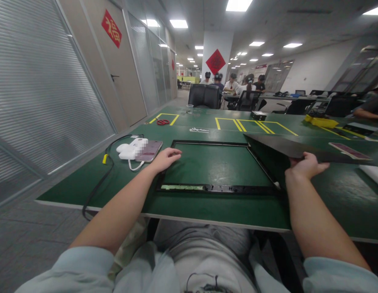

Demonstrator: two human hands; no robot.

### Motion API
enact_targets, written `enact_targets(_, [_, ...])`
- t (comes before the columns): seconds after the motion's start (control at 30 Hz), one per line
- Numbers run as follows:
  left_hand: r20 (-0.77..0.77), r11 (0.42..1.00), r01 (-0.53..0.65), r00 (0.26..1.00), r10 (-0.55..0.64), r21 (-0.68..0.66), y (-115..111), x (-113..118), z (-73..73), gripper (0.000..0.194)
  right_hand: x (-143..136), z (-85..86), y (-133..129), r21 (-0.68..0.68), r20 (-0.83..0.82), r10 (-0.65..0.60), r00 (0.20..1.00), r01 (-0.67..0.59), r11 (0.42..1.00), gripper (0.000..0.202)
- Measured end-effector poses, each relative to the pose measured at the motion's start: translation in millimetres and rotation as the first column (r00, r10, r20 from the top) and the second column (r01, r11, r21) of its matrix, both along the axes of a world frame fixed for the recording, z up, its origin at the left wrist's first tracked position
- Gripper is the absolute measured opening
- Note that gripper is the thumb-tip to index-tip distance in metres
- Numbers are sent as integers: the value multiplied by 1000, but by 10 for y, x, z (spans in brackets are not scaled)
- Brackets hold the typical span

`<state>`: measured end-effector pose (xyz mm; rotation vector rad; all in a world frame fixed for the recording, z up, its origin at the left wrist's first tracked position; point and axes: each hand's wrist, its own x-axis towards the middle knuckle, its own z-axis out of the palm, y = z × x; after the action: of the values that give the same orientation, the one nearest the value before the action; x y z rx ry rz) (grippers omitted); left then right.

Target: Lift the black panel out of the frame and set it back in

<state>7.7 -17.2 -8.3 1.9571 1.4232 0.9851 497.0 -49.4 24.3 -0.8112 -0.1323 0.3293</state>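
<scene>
The right hand's (pixel 306 166) fingers are partly hidden by the dark panel (pixel 286 147) on which they are clamped, its edge gripped between them and the palm. The near right corner of a black frame (pixel 219 189) is lost in the dark beneath the panel, and whether the two are joined cannot be told. The underside of the left hand (pixel 167 159) is hidden; its fingers are seen loosely curled and close together over the frame's left side, but whether anything is gripped cannot be told. A phone (pixel 150 150) beside that hand is partly blurred out, and a white object (pixel 374 177) is cut off at the right.

The frame is laid flat on the green table (pixel 116 189), directly before the person, its long axis running left to right along the near edge. The panel is held at a tilt above the table, over and beyond the frame's right side.
</scene>
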Motion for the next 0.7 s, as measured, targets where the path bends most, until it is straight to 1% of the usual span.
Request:
enact_targets(0.1, [-28,1000,-5,1000,6,10,-1,7,7,43,24,-50,64,-37,-19,33,999,-34,999,63])
enact_targets(0.2, [-53,1000,-12,999,12,16,-4,14,13,43,16,-88,114,-155,-49,62,997,-69,986,53])
enact_targets(0.3, [-71,1000,-5,997,6,21,-11,19,18,44,8,-116,141,-246,-102,83,991,-106,963,52])
enact_targets(0.57, [-106,999,21,994,-17,35,-28,21,29,41,61,-142,176,-289,-161,99,982,-143,947,50])
enact_targets(0.63, [-110,999,26,994,-22,41,-28,21,31,42,82,-177,204,-289,-180,110,978,-160,944,51])
enact_targets(0.7, [-108,999,28,994,-23,44,-28,21,33,41,107,-228,236,-278,-195,147,970,-199,940,52])
